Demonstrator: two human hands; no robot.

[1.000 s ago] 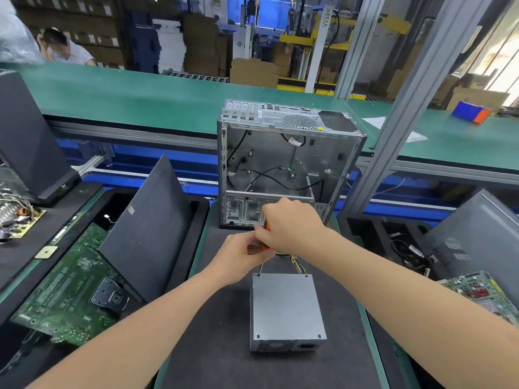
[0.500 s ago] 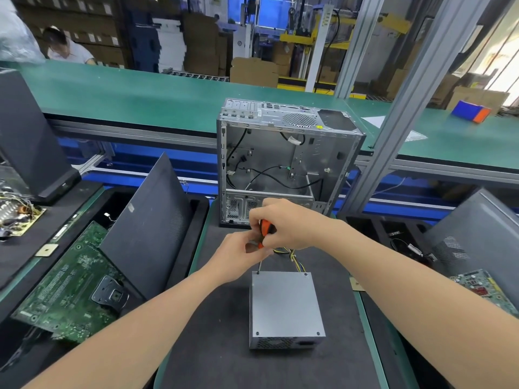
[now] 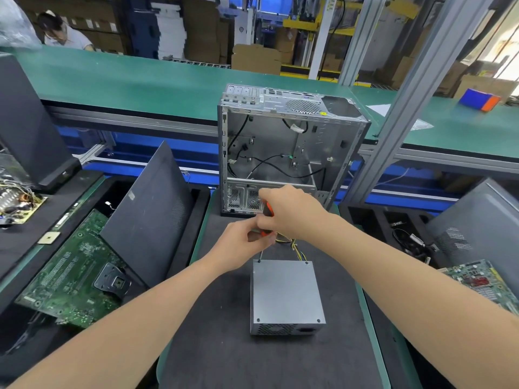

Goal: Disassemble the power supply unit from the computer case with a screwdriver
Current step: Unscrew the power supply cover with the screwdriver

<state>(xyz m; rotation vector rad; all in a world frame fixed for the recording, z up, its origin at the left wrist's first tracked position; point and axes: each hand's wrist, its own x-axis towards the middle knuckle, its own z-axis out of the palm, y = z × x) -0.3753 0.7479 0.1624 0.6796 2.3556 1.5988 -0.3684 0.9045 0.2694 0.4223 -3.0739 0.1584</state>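
Right hand (image 3: 293, 216): curled round orange-black screwdriver (image 3: 268, 211) handle.
Left hand (image 3: 241, 247): pinches its lower end.
Power supply unit (image 3: 286, 294): boxy grey metal, on matte surface (image 3: 224, 346).

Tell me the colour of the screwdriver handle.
Orange with black: the screwdriver handle shows best in the head view, in the right hand.

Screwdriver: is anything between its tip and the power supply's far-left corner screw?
Nothing visible. The right hand and left hand hold the screwdriver; its shaft reaches that corner of the power supply. The yellow wires lie to its right.
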